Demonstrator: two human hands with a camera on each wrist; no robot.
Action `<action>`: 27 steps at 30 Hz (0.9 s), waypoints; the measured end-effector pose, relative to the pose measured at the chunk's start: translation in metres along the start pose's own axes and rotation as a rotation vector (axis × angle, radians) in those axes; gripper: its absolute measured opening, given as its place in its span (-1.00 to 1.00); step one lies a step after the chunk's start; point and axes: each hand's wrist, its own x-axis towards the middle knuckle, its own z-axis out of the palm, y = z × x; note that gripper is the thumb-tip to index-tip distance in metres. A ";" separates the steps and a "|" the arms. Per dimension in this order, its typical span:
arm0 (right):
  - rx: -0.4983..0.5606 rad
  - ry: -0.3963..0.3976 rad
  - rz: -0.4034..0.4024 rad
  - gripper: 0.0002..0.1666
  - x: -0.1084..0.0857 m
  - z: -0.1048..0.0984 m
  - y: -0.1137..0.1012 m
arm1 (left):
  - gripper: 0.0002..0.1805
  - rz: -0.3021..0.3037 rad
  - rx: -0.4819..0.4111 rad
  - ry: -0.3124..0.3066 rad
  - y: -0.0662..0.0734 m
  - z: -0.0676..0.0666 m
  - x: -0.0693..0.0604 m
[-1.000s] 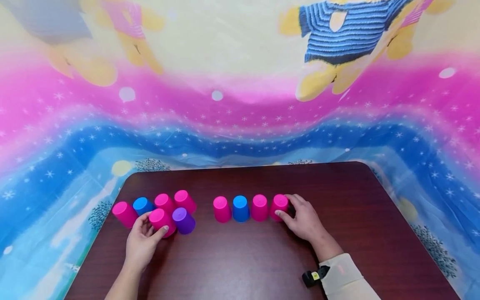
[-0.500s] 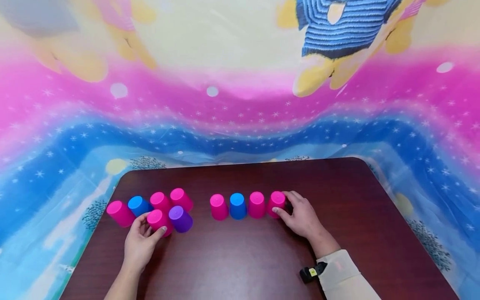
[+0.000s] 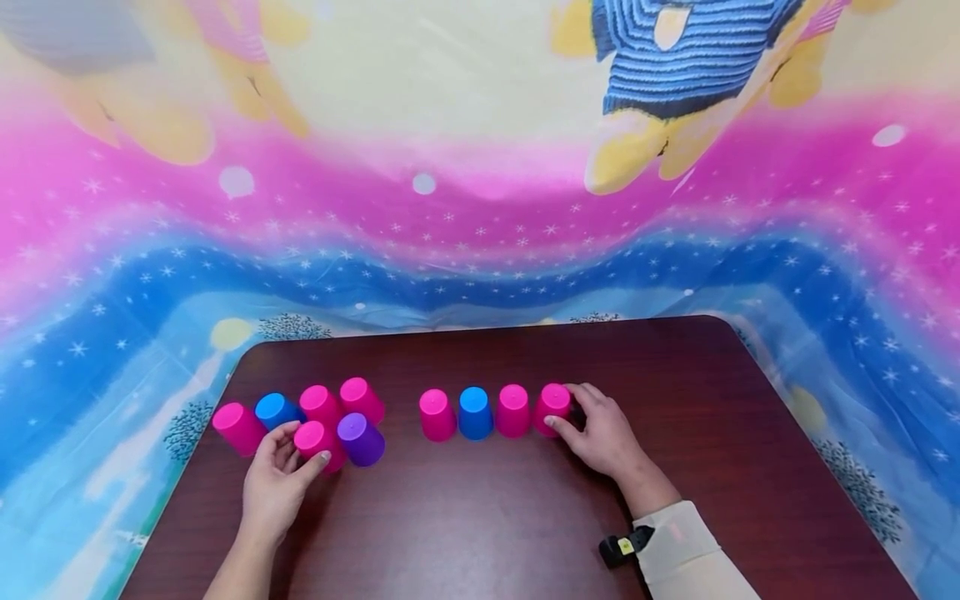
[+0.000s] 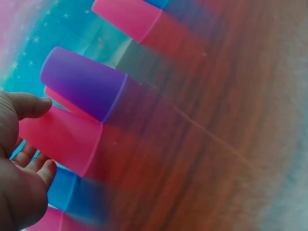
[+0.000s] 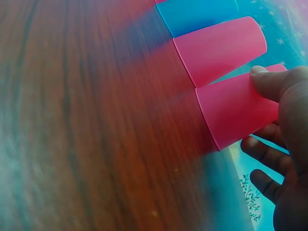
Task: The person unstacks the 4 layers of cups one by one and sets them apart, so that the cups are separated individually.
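Upside-down plastic cups stand in two groups on a dark table. My left hand (image 3: 272,492) holds the front pink cup (image 3: 317,442) of the left group between thumb and fingers. Right beside that cup is a purple cup (image 3: 362,439), also in the left wrist view. Behind them are more pink cups and a blue cup (image 3: 277,412). To the right, pink cups and one blue cup (image 3: 476,414) form a row. At its right end, my right hand (image 3: 606,433) grips the last pink cup (image 5: 236,110), its thumb on the near side; the lower fingers are spread off it.
The brown wooden table (image 3: 465,525) carries both groups. A gap of bare wood lies between them. A patterned cloth (image 3: 487,183) hangs behind the table and along its sides. A black strap device (image 3: 624,546) sits at my right sleeve's cuff.
The head view has shifted slightly, moving the scene a little to the left and up. My left wrist has edged left. The cups keep their places and the right hand stays put.
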 end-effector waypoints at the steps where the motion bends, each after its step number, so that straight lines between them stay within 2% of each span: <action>1: 0.000 0.001 0.000 -0.30 0.000 0.000 0.000 | -0.11 0.005 -0.001 0.003 0.003 0.000 0.000; 7: -0.002 0.001 0.003 -0.29 -0.001 0.000 -0.001 | -0.14 0.062 -0.007 0.018 0.020 -0.005 0.001; 12: -0.004 0.004 -0.001 -0.29 -0.001 -0.001 -0.001 | -0.15 0.129 -0.070 0.012 0.034 -0.009 0.004; 19: -0.008 0.003 -0.002 -0.29 0.000 -0.001 -0.001 | -0.19 0.172 -0.074 0.018 0.057 -0.009 0.004; 27: -0.009 -0.014 0.011 -0.29 0.001 -0.001 -0.001 | -0.18 0.212 -0.076 -0.036 0.072 -0.002 0.005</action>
